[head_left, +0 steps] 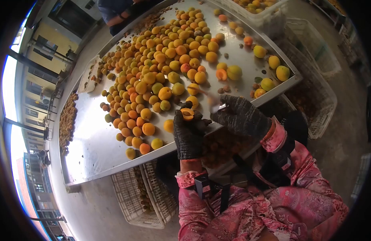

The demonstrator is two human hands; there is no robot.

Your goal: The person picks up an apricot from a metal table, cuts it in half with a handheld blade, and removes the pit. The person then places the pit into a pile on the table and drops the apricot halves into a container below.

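My left hand (188,134), in a dark glove, is closed around a cut apricot (187,114) with its orange inside facing up. Close by on the right, my gloved right hand (242,117) grips a small metal tool (222,107) at its fingertips. A blurred pale-brown shape beside the tool's tip is too smeared to name. Both hands are over the near edge of a metal table (93,156). A large heap of whole apricots (153,76) spreads across the tabletop just beyond them.
Several apricot pits (68,120) lie along the table's left side. Plastic crates (137,201) stand below the table, and more crates (314,92) are at the right. A crate of apricots (257,10) sits at the far right. Another person's arm (117,16) shows across the table.
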